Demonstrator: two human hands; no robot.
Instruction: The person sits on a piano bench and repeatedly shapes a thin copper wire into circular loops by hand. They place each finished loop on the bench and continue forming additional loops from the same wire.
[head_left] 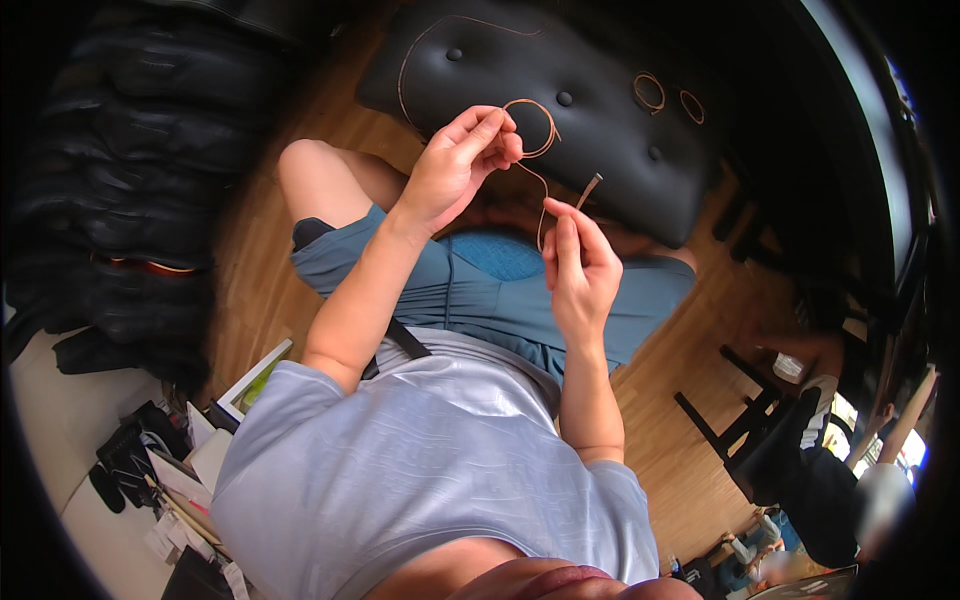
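My left hand (466, 165) pinches a loop of thin copper-brown cord (556, 124) between thumb and fingertips, above the near edge of a black padded bench. Whether the cord is wire or leather I cannot make out. From that hand, a length of it sags across to my right hand (582, 262), whose thumb and forefinger close on it. Above the right fingertips, a short flat strip (590, 190) with a pale tip sticks up; its lower part is hidden behind the fingers. A loose strand (402, 80) curves over the bench's left end.
Two small coils, a larger one (637, 92) and a smaller one (684, 100), lie on the right part of the tufted bench (510, 75). A black sofa (130, 190) stands left. Right are a black stool (735, 425) and another person (815, 480). Papers (190, 490) lie lower left.
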